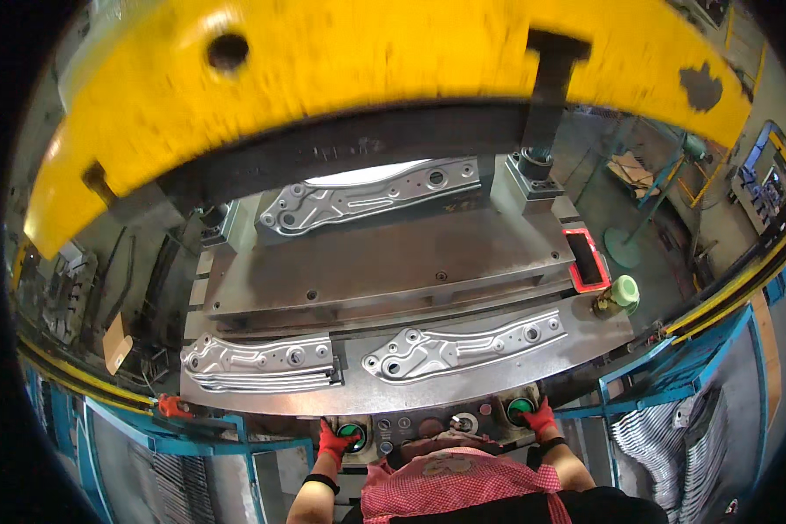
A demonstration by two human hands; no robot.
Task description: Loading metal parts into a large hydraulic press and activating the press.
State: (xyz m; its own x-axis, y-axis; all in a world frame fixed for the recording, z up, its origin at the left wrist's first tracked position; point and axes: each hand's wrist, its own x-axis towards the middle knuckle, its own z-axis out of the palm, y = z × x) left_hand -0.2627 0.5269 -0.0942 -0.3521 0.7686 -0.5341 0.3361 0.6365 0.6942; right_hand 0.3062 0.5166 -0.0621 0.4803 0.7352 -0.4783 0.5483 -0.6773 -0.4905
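Observation:
My left hand (pixel 331 443), in a red glove, rests on a round green push button (pixel 353 435) at the left of a control panel (pixel 428 426), fingers spread. At the panel's other end, my right hand (pixel 541 420), gloved the same way, lies against a second green button (pixel 520 408) with its fingers apart. Neither hand holds anything. Beyond the panel, a long stamped metal bracket (pixel 463 352) lies on the steel table (pixel 279 402). To its left is a small stack of similar brackets (pixel 262 356). Another stamped bracket (pixel 375 199) sits on the die (pixel 393 253) farther back.
A yellow press beam (pixel 367 61) spans overhead. At the table's right stand a red-rimmed box (pixel 588 260) and a green-topped container (pixel 622 293). Blue racks (pixel 681 358) with stacked metal parts (pixel 672 454) flank me. A green stand (pixel 624 244) is at the far right.

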